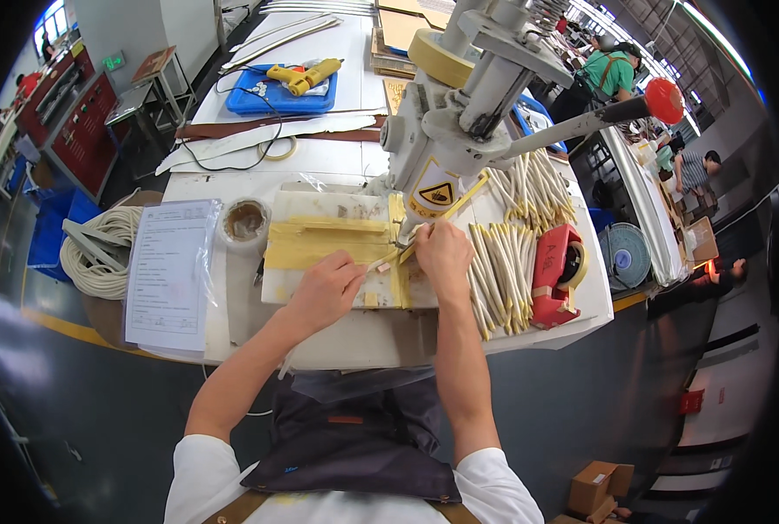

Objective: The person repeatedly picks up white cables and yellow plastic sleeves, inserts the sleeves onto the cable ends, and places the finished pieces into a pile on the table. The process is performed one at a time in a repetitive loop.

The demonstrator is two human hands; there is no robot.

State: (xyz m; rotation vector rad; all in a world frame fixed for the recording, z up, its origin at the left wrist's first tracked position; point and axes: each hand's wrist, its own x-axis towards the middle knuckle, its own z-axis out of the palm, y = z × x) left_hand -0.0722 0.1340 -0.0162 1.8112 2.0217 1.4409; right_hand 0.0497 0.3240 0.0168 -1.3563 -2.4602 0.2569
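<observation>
Under the head of a grey hand press point(433, 148), both my hands work over a white board with yellow tape on it point(328, 249). My left hand point(330, 286) is closed in a pinch beside a short pale piece point(380, 264); whether the fingers grip its end is hard to see. My right hand point(444, 255) is closed close to the press tip, around something its fingers mostly hide. To its right lie several white cord pieces point(501, 275) with yellow ends. More of them point(533, 188) are heaped farther back.
The press lever point(581, 122) with its red knob reaches out right. A red tape dispenser point(553, 284) stands at the right edge. On the left are a tape roll point(245, 221), a printed sheet point(173, 275) and coiled cord point(114, 244). A blue tray point(280, 98) holds a yellow glue gun point(306, 77).
</observation>
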